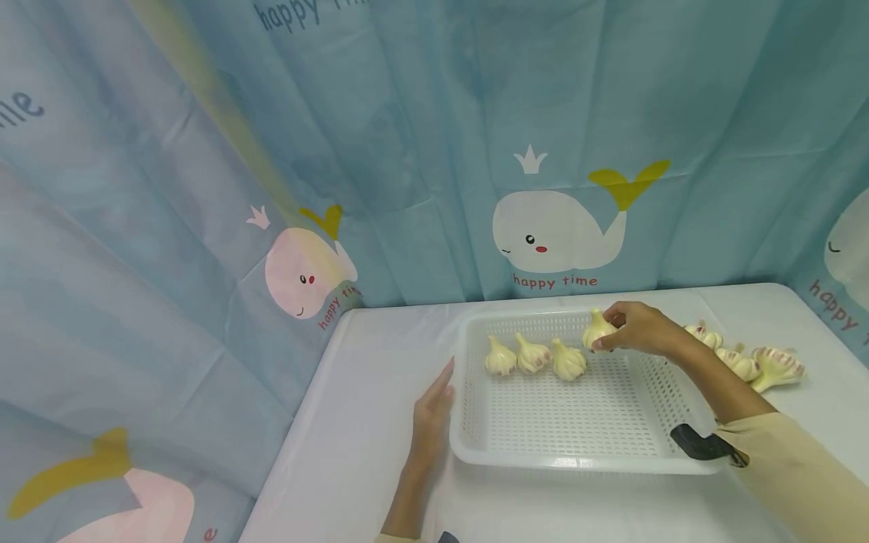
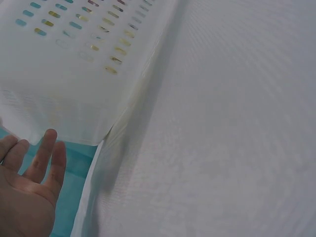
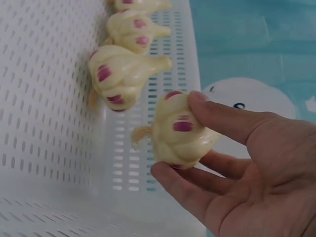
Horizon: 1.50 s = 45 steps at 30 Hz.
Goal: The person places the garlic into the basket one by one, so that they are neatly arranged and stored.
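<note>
A garlic bulb (image 3: 180, 133), cream with purple patches, is pinched between the thumb and fingers of my right hand (image 1: 641, 329). That hand is over the back right part of a white plastic basket (image 1: 570, 461). Three other garlic bulbs lie in a row along the basket's back side, the nearest of them a bulb (image 3: 121, 74) just beside the held one. My left hand (image 1: 432, 411) is at the basket's left side, its fingers straight against or close to the rim; in the left wrist view the fingers (image 2: 42, 158) are extended and grip nothing.
Several more garlic bulbs (image 1: 777, 367) lie on the white table (image 1: 366, 392) to the right of the basket, partly behind my right forearm. A blue curtain (image 1: 421, 226) printed with whales hangs behind the table and along its left.
</note>
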Motion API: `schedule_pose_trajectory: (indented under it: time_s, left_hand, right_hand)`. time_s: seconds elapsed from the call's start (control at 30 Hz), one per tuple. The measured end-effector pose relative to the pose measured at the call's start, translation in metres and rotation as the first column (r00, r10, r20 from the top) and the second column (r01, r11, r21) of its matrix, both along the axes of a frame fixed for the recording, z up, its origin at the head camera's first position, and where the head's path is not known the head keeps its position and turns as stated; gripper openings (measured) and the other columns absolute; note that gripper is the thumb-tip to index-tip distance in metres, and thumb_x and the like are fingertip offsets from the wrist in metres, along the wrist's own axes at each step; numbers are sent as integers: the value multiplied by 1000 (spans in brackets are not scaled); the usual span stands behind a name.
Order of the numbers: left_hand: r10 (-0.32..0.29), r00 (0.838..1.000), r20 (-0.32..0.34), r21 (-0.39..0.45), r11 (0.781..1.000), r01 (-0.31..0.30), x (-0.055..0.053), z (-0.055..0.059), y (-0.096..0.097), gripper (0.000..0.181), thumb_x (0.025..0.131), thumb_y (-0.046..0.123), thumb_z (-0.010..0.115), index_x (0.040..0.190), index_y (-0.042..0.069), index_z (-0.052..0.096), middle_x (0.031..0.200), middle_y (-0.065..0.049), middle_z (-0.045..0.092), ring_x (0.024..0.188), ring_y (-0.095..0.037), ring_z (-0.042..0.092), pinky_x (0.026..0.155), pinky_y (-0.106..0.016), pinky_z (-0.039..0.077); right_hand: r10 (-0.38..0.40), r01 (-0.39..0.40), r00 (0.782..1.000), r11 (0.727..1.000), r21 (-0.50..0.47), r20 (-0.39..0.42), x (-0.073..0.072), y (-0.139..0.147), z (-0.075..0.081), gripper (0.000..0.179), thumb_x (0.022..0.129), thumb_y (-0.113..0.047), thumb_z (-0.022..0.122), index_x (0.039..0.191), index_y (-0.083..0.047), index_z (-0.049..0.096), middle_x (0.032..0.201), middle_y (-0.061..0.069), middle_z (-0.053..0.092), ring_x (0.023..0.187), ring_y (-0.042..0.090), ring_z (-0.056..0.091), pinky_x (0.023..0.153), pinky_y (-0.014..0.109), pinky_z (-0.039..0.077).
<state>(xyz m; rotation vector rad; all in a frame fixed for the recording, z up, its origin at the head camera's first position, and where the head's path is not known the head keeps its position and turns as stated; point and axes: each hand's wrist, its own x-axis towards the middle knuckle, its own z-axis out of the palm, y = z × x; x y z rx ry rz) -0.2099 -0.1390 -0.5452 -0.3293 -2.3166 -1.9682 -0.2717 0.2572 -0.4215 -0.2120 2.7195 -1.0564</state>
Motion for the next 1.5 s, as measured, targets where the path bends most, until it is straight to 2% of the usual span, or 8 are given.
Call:
schedule_pose_trajectory:
  time_s: [0.17,0.3,0.57,0.67,0.87,1.2,1.5]
  left_hand:
    - [-11,1000,3,15,1000,11,0,1,0,45,114,42,45,158,38,47,166,18,42,156,-4,32,127,-22,26]
    - [-17,1000,-4,19,1000,17,0,-1,0,45,114,41,45,159,36,47,166,16,41,157,-7,32,127,-24,27]
    - [-18,1000,-5,18,1000,18,-1,-1,0,45,115,39,45,159,35,47,166,16,41,157,-9,32,127,-24,27]
    - [-17,1000,1,21,1000,17,-1,0,0,45,114,38,45,159,34,47,166,16,41,157,-9,32,127,-23,27]
    - [-17,1000,1,24,1000,17,0,2,1,46,115,37,45,160,32,47,167,14,41,158,-11,32,127,-24,27]
    - [-4,1000,24,19,1000,3,0,2,1,45,114,39,45,159,37,47,166,17,41,157,-8,31,129,-30,27]
    - [-12,1000,17,24,1000,11,0,3,1,44,114,39,46,159,36,47,166,17,41,157,-7,32,128,-28,27]
  right_hand:
    - [20,-19,1000,999,46,-5,-2,-2,-5,75,88,-33,87,135,17,55,129,35,63,113,48,65,87,57,60]
    - [46,-46,999,997,69,2,-3,0,-10,73,88,-28,87,132,20,55,126,35,64,111,47,65,88,58,60]
    - [75,-78,996,994,79,40,-4,-2,-16,58,86,-20,87,120,18,59,93,16,70,83,27,68,68,37,59]
    - [75,-80,996,992,97,51,-4,-4,-17,58,86,-19,87,119,19,59,89,13,69,79,24,65,66,35,57]
    - [91,-98,994,984,152,53,-6,-5,-21,55,84,-20,88,116,16,62,92,14,70,82,25,62,68,36,56]
    - [84,-91,995,982,163,48,-7,-6,-23,55,83,-21,89,115,15,63,95,16,70,83,27,62,68,37,56]
    - [88,-91,996,980,176,28,-6,-6,-19,65,84,-23,88,123,19,59,123,38,65,106,49,65,86,59,60]
